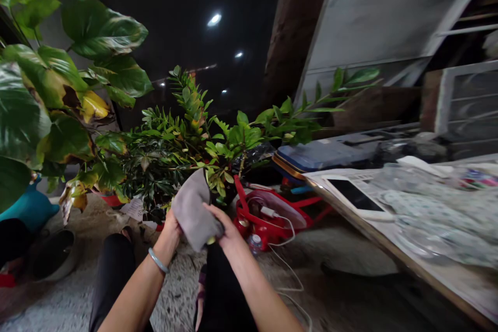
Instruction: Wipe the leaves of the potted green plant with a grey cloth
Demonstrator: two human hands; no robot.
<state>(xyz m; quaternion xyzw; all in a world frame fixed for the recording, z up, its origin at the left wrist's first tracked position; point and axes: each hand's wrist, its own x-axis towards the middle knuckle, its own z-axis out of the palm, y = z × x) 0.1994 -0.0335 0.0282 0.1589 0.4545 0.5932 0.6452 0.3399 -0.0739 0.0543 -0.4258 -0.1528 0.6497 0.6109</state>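
A grey cloth-like item is held between my two hands, above my knees. My left hand closes on its left edge; a pale bracelet circles that wrist. My right hand grips its right side, with fingers lying over the front. The item has a darker edge at the top and at the lower right. A small yellow-green spot shows beneath it. Some fingers of both hands are hidden behind the item.
Potted plants stand ahead, with large leaves at left. A red bag with a white cable sits on the right. Further right, a table bears a white tablet and plastic packets. A bucket stands lower left.
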